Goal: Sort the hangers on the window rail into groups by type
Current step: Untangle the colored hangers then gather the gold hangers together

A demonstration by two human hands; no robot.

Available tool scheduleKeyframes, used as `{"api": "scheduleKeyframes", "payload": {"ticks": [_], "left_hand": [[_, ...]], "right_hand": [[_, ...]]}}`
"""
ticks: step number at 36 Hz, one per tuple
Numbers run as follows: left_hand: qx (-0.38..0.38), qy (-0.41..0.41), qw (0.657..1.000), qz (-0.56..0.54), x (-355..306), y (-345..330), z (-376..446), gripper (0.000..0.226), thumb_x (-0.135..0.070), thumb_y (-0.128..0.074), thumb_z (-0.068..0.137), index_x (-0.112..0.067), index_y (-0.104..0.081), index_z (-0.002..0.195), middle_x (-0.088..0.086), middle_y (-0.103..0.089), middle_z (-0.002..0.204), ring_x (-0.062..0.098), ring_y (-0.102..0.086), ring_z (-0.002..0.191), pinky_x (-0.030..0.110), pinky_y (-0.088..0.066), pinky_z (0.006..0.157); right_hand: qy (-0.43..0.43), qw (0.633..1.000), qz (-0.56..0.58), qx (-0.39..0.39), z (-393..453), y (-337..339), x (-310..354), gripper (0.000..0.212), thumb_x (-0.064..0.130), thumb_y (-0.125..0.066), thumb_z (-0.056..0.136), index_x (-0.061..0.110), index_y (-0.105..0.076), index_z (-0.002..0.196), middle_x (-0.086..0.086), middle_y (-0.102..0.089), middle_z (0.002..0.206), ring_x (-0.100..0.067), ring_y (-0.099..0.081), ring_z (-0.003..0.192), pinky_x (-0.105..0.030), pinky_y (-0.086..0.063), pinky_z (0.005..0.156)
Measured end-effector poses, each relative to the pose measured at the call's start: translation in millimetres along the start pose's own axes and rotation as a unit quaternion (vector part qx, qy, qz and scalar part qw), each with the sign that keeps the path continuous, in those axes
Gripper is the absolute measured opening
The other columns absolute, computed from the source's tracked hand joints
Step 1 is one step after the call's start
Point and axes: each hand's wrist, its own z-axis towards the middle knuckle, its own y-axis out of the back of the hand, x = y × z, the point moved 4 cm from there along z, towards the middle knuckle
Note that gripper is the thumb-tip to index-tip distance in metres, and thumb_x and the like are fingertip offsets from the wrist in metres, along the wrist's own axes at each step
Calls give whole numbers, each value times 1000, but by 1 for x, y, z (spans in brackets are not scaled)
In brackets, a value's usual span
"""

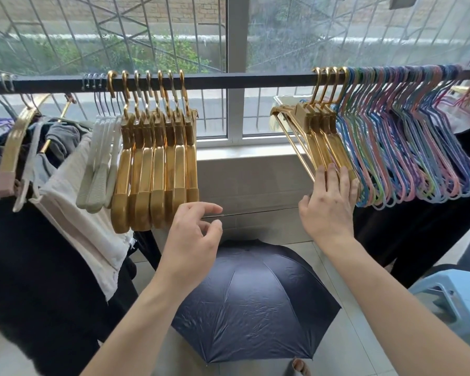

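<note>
A dark window rail [228, 80] is seen crossing the view, and the hangers on it are hung in separate clusters. Left of centre a packed row of broad gold hangers [158, 164] is hung, with a few white hangers [103, 158] just beside it on the left. On the right a smaller gold group [314, 131] is hung touching a long run of thin pastel wire hangers [407, 147]. The right hand [329, 204] is laid with straight fingers against the lower arms of that smaller gold group, nothing being clasped. The left hand [193, 234] is held apart below the left gold row, fingers loosely curled and empty. Beneath, an open dark umbrella [253, 302] is seen on pale floor tiles [345, 343], and a light blue stool [456, 297] at right. Dark clothes [25, 253] are hung at left.
</note>
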Motion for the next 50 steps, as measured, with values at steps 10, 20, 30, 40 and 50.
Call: {"api": "scheduleKeyframes", "payload": {"ticks": [10,20,30,40,50], "left_hand": [[-33,9,999,-27,20,14,4,25,-11,-60,100,-35,-66,106,-11,-59,116,10,-67,92,35,-58,87],[-107,20,993,-43,27,47,2,22,-13,-59,101,-34,-66,104,-1,-68,110,10,-71,93,42,-61,88],[-126,58,989,-41,39,63,-13,23,-14,-58,102,-34,-66,107,-7,-67,111,6,-69,96,43,-59,91],[-122,71,989,-43,41,61,-12,22,-16,-60,101,-37,-68,105,-3,-70,108,10,-70,96,45,-59,91],[-109,64,991,-48,33,54,-8,21,-16,-59,101,-34,-68,106,-4,-70,109,6,-71,94,44,-59,91]], "right_hand": [[74,993,78,-43,-7,19,53,44,14,-62,90,8,-59,134,-23,-36,154,-40,-22,148,-55,-23,120],[14,867,377,326,-15,-5,162,54,39,-56,100,24,-44,150,-1,-49,150,-19,-50,133,-36,-40,112],[-205,670,577,421,-27,-29,195,74,45,-66,96,31,-28,157,-6,-55,140,-27,-64,117,-44,-60,92],[-192,701,574,376,-24,-11,181,61,30,-65,97,24,-40,151,-4,-63,126,-27,-70,105,-40,-61,91],[-85,788,553,257,-22,50,165,67,20,-63,93,34,-38,154,4,-62,111,-8,-61,84,-26,-51,74]]}}
